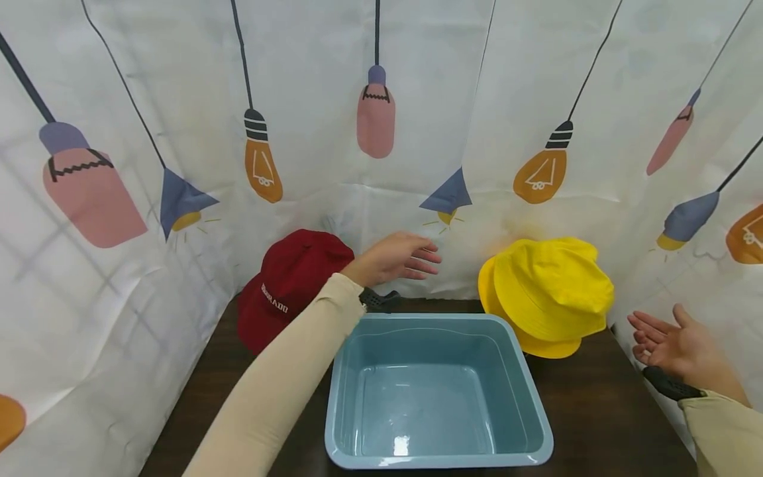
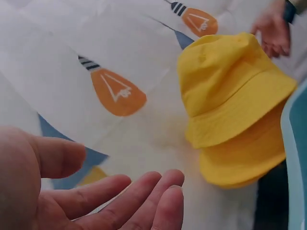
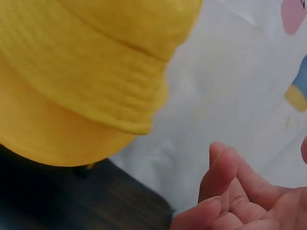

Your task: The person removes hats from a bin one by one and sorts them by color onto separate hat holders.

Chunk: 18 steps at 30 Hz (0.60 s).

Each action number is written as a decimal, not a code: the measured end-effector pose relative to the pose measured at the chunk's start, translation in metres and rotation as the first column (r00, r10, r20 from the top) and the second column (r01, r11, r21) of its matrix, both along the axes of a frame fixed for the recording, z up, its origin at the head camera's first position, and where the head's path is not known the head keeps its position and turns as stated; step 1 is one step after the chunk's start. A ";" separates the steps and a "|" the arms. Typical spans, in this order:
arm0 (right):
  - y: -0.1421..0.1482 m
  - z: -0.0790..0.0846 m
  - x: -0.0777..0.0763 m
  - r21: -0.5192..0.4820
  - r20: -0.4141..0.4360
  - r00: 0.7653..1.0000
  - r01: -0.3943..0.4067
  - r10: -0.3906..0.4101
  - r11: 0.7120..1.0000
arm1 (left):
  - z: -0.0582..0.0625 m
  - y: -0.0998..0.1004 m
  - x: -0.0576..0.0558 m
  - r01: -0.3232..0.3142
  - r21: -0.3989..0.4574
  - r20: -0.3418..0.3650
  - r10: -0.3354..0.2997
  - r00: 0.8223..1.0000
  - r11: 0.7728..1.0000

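Note:
My left hand (image 1: 396, 260) reaches over the far edge of the light blue plastic tub (image 1: 417, 411), its fingers loosely extended and holding nothing. Beside its wrist sits a dark red cap (image 1: 301, 281) with white lettering, partly hidden by the forearm. Two yellow bucket hats (image 1: 545, 288), one stacked on the other, stand at the tub's back right corner. In the left wrist view these hats lie beyond my left fingers (image 2: 110, 203). To the right of the hats, my right hand (image 1: 679, 344) is held palm up with relaxed fingers, apart from the brim.
The tub stands on a dark wooden table (image 1: 587, 411). A white cloth (image 1: 322, 79) printed with hanging lamps and bulbs encloses the table at the back and both sides, close behind the hats. My left sleeve (image 1: 286, 391) crosses the table's left part.

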State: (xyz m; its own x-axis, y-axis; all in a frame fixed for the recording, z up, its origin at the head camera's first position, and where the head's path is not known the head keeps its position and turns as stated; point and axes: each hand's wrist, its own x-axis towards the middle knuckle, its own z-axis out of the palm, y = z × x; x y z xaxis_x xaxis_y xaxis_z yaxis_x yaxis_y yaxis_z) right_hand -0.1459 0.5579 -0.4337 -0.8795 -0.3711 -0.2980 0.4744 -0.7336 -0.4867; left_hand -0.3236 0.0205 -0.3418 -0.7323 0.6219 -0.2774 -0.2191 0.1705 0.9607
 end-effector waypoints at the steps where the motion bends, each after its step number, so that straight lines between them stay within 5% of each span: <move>1: -0.004 -0.005 -0.001 -0.046 -0.011 0.999 -0.039 0.039 0.998 | -0.008 0.009 -0.004 -0.008 0.037 0.051 0.006 0.999 0.999; 4: -0.014 -0.023 -0.004 -0.150 -0.050 0.991 -0.130 0.124 0.980 | -0.031 0.033 -0.012 -0.080 0.169 0.229 0.039 0.973 0.982; 10: -0.033 -0.049 -0.013 -0.158 -0.119 0.978 -0.190 0.172 0.969 | -0.061 0.076 -0.016 -0.256 0.311 0.505 0.069 0.860 0.915; 14: -0.043 -0.056 -0.021 -0.154 -0.194 0.955 -0.254 0.223 0.955 | -0.071 0.101 -0.011 -0.241 0.292 0.537 0.049 0.842 0.926; 18: -0.052 -0.059 -0.029 -0.135 -0.235 0.944 -0.268 0.232 0.954 | -0.080 0.119 -0.007 -0.198 0.246 0.526 0.040 0.849 0.949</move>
State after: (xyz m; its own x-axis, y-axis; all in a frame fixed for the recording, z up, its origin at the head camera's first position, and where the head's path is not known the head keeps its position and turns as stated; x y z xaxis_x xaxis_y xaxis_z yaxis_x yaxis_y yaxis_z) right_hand -0.1745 0.5056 -0.4931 -0.7883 -0.6146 -0.0302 0.5504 -0.6823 -0.4812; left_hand -0.3307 0.1394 -0.4217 -0.6093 0.6475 -0.4578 -0.6898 -0.1481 0.7086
